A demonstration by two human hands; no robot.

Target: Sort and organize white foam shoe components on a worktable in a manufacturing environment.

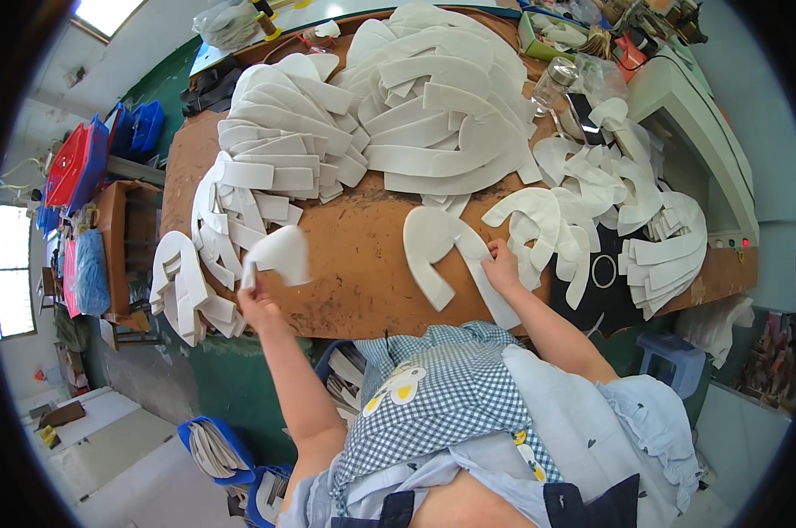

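My left hand [257,304] pinches a curved white pad [282,255], lifted at the left part of the table and smeared by motion. Under and beside it lie fanned white pads [178,277]. At the table's front, right of the middle, a U-shaped white pad [429,231] has its open side toward me. My right hand [501,268] is closed at the outer edge of that pad's right arm, thumb and fingers together. Just past this hand, loose curved pads [539,220] overlap one another.
Large heaps of white pads [442,97] cover the back of the brown table [345,255]. On the right are a black cloth [583,295], a phone [584,119], a glass jar [555,81] and a pale machine [706,132] with a red light. Blue bins [211,449] stand below left.
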